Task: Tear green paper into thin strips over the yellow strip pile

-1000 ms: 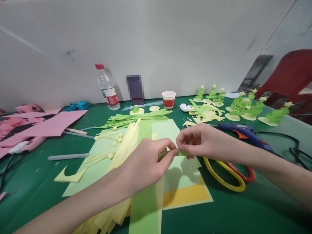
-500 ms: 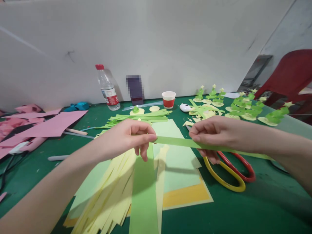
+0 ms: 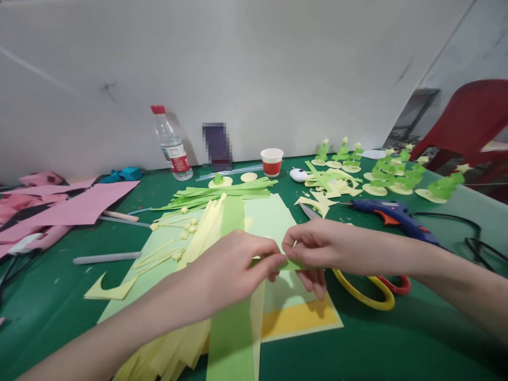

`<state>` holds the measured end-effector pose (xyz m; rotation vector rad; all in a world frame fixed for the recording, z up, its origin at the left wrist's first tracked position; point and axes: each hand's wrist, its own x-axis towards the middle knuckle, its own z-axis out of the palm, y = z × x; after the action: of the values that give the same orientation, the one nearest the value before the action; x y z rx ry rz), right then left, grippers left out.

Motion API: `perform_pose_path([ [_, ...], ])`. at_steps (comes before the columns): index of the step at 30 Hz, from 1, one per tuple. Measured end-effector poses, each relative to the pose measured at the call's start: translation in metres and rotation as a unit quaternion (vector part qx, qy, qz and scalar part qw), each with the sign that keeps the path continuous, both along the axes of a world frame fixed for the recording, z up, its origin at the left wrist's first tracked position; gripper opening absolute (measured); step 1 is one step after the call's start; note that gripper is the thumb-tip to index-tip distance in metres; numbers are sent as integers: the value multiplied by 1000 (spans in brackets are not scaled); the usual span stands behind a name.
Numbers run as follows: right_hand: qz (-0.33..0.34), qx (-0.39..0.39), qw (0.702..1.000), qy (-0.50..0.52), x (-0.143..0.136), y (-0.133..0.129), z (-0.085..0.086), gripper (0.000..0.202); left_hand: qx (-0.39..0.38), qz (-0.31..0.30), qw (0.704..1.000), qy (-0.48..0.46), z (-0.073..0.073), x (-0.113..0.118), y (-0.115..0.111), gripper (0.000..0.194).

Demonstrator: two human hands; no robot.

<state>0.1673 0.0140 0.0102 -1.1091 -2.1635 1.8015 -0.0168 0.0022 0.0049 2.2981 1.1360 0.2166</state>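
A narrow green strip (image 3: pixel 292 265) was stretched between the person's two hands, raised over the papers on the table (image 3: pixel 397 349). Its long axis ran crosswise, close to a nine-to-three o'clock line, with the three o'clock end dipping slightly. Only a short piece showed between the fingers; most of its length was hidden, so where both ends lay could not be told.

The left hand (image 3: pixel 242 264) came in from eight o'clock and pinched the strip, thumb and forefinger closed at their tips. The right hand (image 3: pixel 311 251) reached in from about four o'clock and also gripped it between thumb and forefinger, its lower fingers hanging loosely apart. The two sets of fingertips nearly met.

Seen from the strip, a wide green band (image 3: pixel 232 344) lay at seven o'clock, its length running between six and twelve. Yellow strips (image 3: pixel 166 349) were heaped at eight o'clock. The scissors (image 3: pixel 367 292) rested with their handles at four o'clock, the glue gun (image 3: pixel 397 214) at two, and the paper cup (image 3: pixel 272 164) near twelve.
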Motion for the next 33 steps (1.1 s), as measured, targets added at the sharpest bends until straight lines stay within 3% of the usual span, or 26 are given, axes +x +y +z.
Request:
perform_pose_path([
  [8,7,-62,998,25,16,1,11,17,-71,33,996,-30,20,-6,4,36],
  [18,14,-99,995,-22,51,-9,12,25,-109,61,992,12,19,-17,-9,40],
  [26,-53,-78,995,-33,88,-21,4,28,-60,65,996,18,6,-22,-28,39],
  [30,-107,-77,991,-31,108,-24,-2,25,9,64,998,-11,-6,-22,-43,37],
  [33,-183,-1,982,-40,119,-28,-5,28,80,63,995,-23,-15,-24,-55,34],
])
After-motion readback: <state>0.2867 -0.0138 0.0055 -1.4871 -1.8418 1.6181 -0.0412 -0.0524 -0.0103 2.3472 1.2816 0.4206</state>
